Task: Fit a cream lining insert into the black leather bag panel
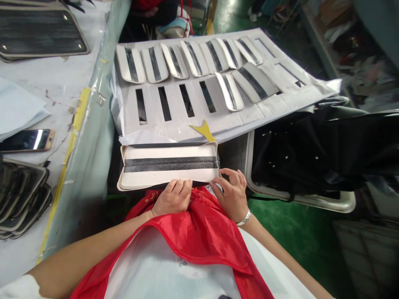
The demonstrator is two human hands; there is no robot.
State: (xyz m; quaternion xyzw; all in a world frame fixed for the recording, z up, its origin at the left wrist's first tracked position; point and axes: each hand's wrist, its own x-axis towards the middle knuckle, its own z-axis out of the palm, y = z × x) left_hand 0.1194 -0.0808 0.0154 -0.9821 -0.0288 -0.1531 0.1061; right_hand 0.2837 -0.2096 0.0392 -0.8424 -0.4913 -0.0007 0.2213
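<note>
In front of my waist is a shallow, tray-like piece (pixel 170 178) with a pale inside, dark outer edges and a dark band running lengthwise along its middle. My left hand (pixel 175 195) grips its near edge with the fingers curled over the rim. At its near right corner, my right hand (pixel 231 193) pinches the edge between thumb and fingers. The thumb of my left hand is hidden below the rim. Beyond the piece, a yellow forked scrap (pixel 204 131) lies at the edge of a white-covered board (pixel 174 132).
Several smaller curved pale pieces with dark bands (pixel 155 66) lie on the slotted board. To the left, a table holds a phone (pixel 28 140), a stack of dark panels (pixel 23 199) and a large dark panel (pixel 40 31). Black material (pixel 289 153) fills a pale-rimmed container at right.
</note>
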